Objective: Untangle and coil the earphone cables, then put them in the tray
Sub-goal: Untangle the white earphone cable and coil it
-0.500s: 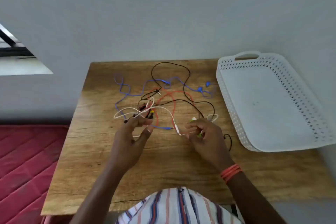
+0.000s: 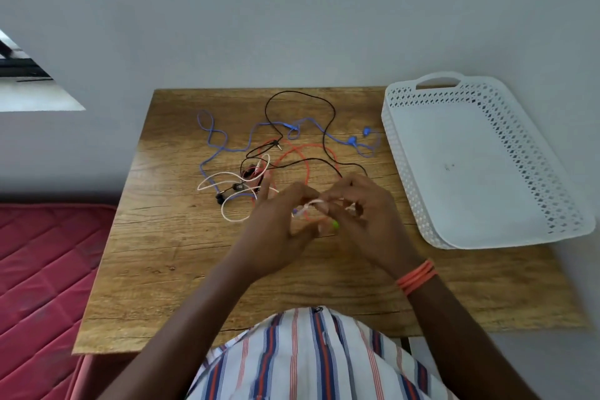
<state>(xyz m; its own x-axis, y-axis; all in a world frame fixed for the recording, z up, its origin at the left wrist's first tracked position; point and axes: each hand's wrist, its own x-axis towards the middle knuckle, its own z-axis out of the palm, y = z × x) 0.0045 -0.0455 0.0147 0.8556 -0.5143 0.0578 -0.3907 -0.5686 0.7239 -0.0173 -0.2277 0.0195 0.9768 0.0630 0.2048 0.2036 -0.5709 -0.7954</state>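
Several earphone cables lie tangled on the wooden table point(image 2: 168, 269): a blue cable point(image 2: 224, 149), a black cable point(image 2: 328, 107), an orange cable point(image 2: 306, 169) and a white cable point(image 2: 227, 216). My left hand point(image 2: 279, 227) and my right hand point(image 2: 363, 214) meet over the table's middle. Both pinch a short stretch of the white cable between their fingertips. The rest of the white cable trails left in loops. A white perforated tray point(image 2: 402, 169) stands at the right with nothing in it.
A grey wall rises behind the table. A red quilted mattress point(image 2: 42, 269) lies to the left, below table height. The tray overhangs the table's right edge. My striped shirt point(image 2: 308, 357) fills the bottom of the view.
My left hand has moved right from the cable tangle and now meets my right hand on the white cable. The white loops have shifted slightly on the table.
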